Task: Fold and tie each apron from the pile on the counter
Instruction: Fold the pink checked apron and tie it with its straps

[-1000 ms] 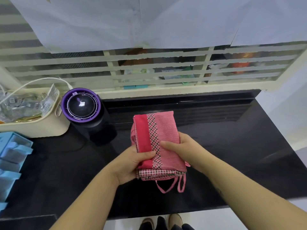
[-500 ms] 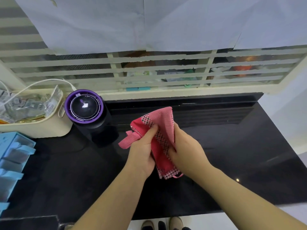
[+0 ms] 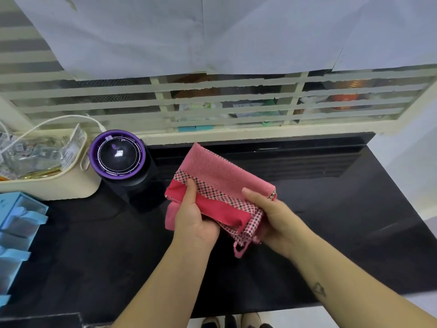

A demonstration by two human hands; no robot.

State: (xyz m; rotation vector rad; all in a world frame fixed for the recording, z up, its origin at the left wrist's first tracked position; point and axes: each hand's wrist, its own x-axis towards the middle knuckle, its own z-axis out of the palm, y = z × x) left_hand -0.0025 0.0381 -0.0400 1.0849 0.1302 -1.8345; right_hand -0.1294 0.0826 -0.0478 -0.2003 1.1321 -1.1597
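A black counter (image 3: 319, 245) is stretching across the lower half of the view, running back to a pale barred window (image 3: 224, 100). Large sheets of white paper (image 3: 153, 31) are hanging over the upper part of that window. At the far left of the counter a cream tub (image 3: 66, 188) is sitting with clear packets piled inside it, and a white cable (image 3: 59, 119) is arching over its rim. In front of the tub, at the left edge, a set of light blue drawers (image 3: 16, 223) is standing. Just right of the tub a black cylinder with a purple ring on top (image 3: 117, 155) is standing upright. To the right of the cylinder, over the middle of the counter, the folded pink apron (image 3: 224, 181) is being held between both hands, lying at a slant with its far-left corner pointing towards the window; a checked band is running across it between a pale pink part and a deeper pink part. The right hand (image 3: 274, 218) is gripping the near-right end, thumb lying on top by the checked band and fingers curling underneath. The left hand (image 3: 194, 216) is gripping the left end, thumb pressing down on the deeper pink part and fingers tucking under. A pink strap loop (image 3: 240, 251) is dangling from the apron's near edge between the two wrists.
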